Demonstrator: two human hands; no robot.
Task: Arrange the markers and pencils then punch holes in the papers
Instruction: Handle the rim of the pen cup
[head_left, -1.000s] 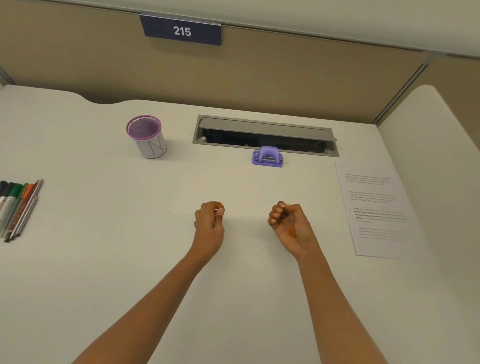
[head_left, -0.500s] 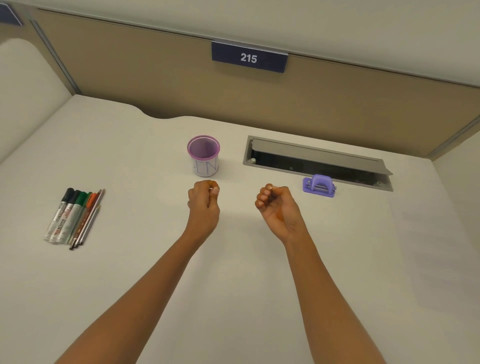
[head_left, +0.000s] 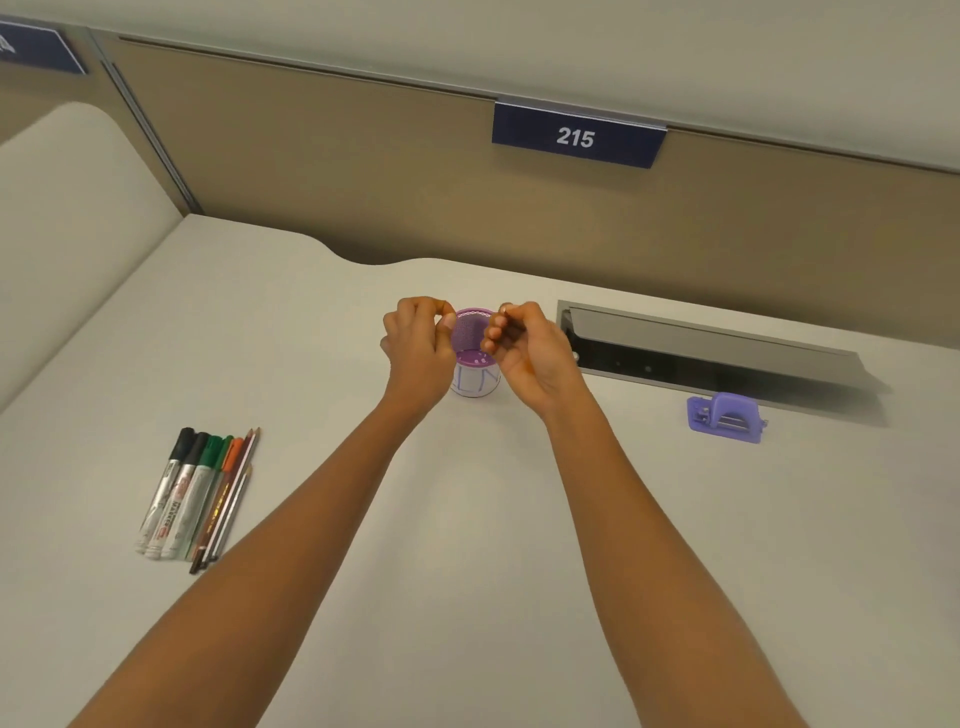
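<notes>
Head view: the purple mesh cup stands mid-desk, partly hidden by both hands. Markers and pencils lie well left of the cup, the purple hole punch well right, by a cable tray. Left hand and right hand flank the cup, fingers curled, gripping nothing visible

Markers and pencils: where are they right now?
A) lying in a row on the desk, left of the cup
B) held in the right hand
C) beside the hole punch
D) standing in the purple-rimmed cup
A: the markers and pencils lie side by side flat on the desk, well left of the cup, while the left hand and the right hand are both up at the cup.
</notes>
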